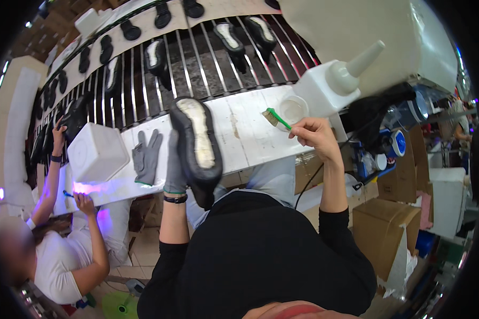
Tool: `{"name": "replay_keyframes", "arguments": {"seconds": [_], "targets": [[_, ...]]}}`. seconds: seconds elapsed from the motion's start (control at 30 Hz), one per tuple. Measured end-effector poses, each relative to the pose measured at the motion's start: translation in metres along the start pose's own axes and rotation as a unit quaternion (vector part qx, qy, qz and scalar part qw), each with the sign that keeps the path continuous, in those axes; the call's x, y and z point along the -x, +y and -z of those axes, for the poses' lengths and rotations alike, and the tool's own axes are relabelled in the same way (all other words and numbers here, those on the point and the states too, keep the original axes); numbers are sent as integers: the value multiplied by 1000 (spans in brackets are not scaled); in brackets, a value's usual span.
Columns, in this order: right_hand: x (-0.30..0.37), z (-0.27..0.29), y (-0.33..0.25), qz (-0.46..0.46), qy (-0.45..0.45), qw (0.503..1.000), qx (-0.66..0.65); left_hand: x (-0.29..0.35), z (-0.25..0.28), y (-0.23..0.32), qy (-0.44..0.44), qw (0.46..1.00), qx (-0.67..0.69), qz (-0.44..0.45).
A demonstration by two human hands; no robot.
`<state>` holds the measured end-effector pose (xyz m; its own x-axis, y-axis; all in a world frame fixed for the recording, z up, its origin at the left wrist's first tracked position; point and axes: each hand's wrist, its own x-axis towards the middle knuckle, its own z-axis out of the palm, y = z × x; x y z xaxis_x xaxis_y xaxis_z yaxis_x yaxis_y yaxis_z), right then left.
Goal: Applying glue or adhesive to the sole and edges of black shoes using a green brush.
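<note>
My left hand (pixel 174 173), in a grey glove, holds a black shoe upper (pixel 212 154) with its bottom turned up. A pale, whitish strip runs along the middle of that bottom, and the shoe hides most of my fingers. Pinched in my bare right hand (pixel 315 135) is a small green-handled brush (pixel 280 118) with tan bristles pointing left. The brush lies close beside a small clear cup (pixel 293 109). Behind the cup stands a white plastic squeeze bottle (pixel 324 87) with a long nozzle.
A white work ledge (pixel 245 141) runs before me, bearing a loose grey glove (pixel 147 157) and a white square container (pixel 97 151). Beyond it, a metal roller conveyor (pixel 191 64) carries several black shoe uppers. A co-worker (pixel 64 260) sits at left. Cardboard boxes (pixel 383 228) stand at right.
</note>
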<state>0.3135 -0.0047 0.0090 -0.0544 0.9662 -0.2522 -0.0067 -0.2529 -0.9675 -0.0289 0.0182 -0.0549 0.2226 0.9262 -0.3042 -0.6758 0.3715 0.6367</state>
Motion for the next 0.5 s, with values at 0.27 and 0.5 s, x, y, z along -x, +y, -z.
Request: {"name": "replay_keyframes", "arguments": {"seconds": [0.27, 0.5], "targets": [[-10, -70, -62, 344, -58, 917, 194, 19, -59, 22, -37, 989, -140, -13], [-24, -78, -71, 428, -9, 871, 241, 30, -81, 33, -111, 947, -288, -94]]}}
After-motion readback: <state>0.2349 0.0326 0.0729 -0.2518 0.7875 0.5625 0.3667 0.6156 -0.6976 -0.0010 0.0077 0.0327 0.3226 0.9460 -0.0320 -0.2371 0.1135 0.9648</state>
